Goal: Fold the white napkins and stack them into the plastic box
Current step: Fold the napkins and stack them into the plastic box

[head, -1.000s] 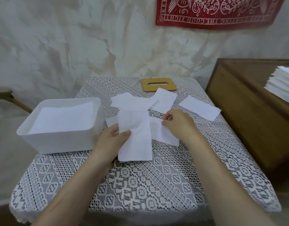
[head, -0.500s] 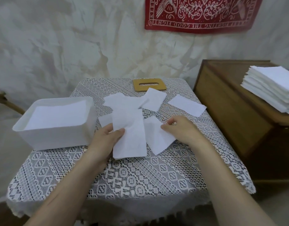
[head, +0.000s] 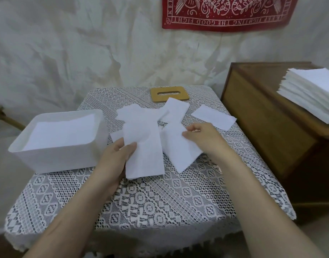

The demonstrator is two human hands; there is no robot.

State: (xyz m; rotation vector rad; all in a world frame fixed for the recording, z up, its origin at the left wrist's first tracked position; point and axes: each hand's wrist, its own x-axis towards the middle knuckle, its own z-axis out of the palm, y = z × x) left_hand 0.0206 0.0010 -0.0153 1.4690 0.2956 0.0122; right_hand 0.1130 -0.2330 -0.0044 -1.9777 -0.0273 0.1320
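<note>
Square table covered with a white lace tablecloth, seen from above, standing before a pale mottled wall. A brown wooden cabinet stands just beside the table's right edge. A red printed cloth banner hangs on the wall beyond the far edge. A white rectangular plastic box sits at the table's left edge; flat white folded napkins lie inside it, below the rim. A tall stack of white paper napkins rests on top of the cabinet, at its right.

At the table's centre, the left hand holds a long white folded napkin by its left side, thumb curled over the top and fingers hidden beneath. Just to the right, the right hand pinches the upper edge of a second white napkin, which lies skewed on the cloth, fingers curled against the thumb. 3 further loose white napkins lie toward the far edge: 1 rumpled sheet under the long napkin, 1 tilted sheet, and 1 flat sheet near the right edge. A tan wooden lid with an oval slot lies at the middle of the far edge, partly covered by the tilted sheet.
</note>
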